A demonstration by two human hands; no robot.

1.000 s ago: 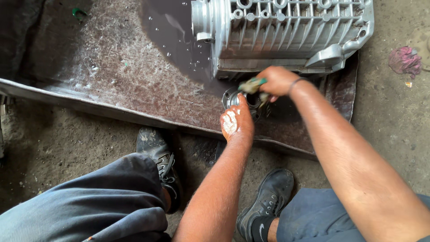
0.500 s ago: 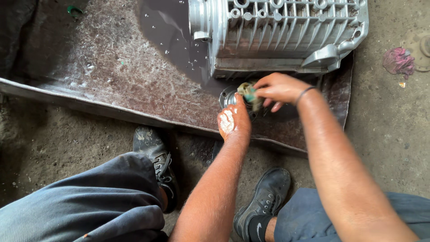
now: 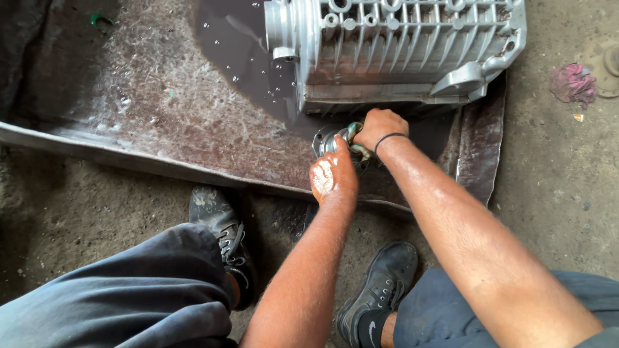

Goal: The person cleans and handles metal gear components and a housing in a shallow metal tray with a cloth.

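My left hand (image 3: pixel 333 175), wet and shiny, grips a small round metal part (image 3: pixel 327 138) that rests on a wet rubber mat (image 3: pixel 161 109). My right hand (image 3: pixel 378 128) is closed around a greenish cloth (image 3: pixel 354 133) and presses it against the top of that round part. Both hands meet just below a large ribbed aluminium casing (image 3: pixel 400 51) that stands on the mat. Most of the round part is hidden under my hands.
A dark puddle (image 3: pixel 235 58) spreads on the mat left of the casing. A pink rag (image 3: pixel 570 82) lies on the dirt floor at the right. My two black shoes (image 3: pixel 222 229) (image 3: pixel 380 283) stand at the mat's near edge. A small green object (image 3: pixel 100 19) lies far left.
My right hand has moved from the right of the round part down onto it, with the cloth pressed to it. My left hand has kept its hold.
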